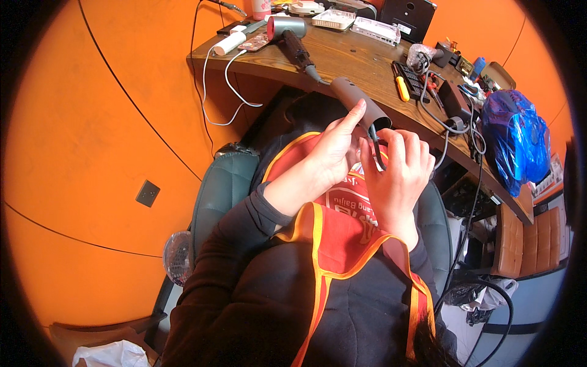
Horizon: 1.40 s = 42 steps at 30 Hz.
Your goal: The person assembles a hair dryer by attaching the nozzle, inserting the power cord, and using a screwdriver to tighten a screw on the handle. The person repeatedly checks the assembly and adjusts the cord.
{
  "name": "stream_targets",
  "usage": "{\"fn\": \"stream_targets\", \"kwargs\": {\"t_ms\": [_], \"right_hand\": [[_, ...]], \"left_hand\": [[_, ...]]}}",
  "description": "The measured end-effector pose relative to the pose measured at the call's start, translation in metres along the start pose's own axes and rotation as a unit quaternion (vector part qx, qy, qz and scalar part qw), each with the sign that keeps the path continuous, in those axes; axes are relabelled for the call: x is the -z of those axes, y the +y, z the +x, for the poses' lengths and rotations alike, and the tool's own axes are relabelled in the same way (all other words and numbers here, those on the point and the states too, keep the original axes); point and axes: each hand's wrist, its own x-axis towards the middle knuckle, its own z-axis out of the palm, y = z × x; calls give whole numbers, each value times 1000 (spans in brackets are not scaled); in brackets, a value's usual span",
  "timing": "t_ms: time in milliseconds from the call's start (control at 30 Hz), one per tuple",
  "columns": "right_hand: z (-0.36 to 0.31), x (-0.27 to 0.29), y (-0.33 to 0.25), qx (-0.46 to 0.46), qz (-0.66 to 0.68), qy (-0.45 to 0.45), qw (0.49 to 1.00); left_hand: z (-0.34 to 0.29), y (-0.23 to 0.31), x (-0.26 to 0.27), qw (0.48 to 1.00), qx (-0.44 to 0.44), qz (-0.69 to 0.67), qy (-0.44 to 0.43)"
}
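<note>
A dark grey hair dryer handle tube is in front of me, tilted over the table's front edge. My left hand grips its lower end, thumb along the side and fingers mostly hidden behind. Out of the tube's lower opening comes a dark power cord. My right hand has its fingers curled together around this cord, just below the tube. Beyond the tube's upper end, a wire leads to the grey hair dryer head, which lies on the table with its dark inner part exposed.
The wooden table bears a white power strip, a phone, white trays and a yellow-handled tool. Coiled grey cable and a blue plastic bag occupy the right. An orange wall stands left.
</note>
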Motion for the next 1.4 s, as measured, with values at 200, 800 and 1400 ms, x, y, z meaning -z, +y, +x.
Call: {"fn": "stream_targets", "kwargs": {"t_ms": [200,800,1400], "right_hand": [[-1,0,-1,4,-12,-21,1000],[-8,-3,-1,-58,122,-78,988],[-9,15,-9,-55,139,-170,974]], "left_hand": [[0,-1,-2,1000,0,-8,19],[7,-6,6,999,10,-51,5],[39,26,73,990,-100,-40,89]]}}
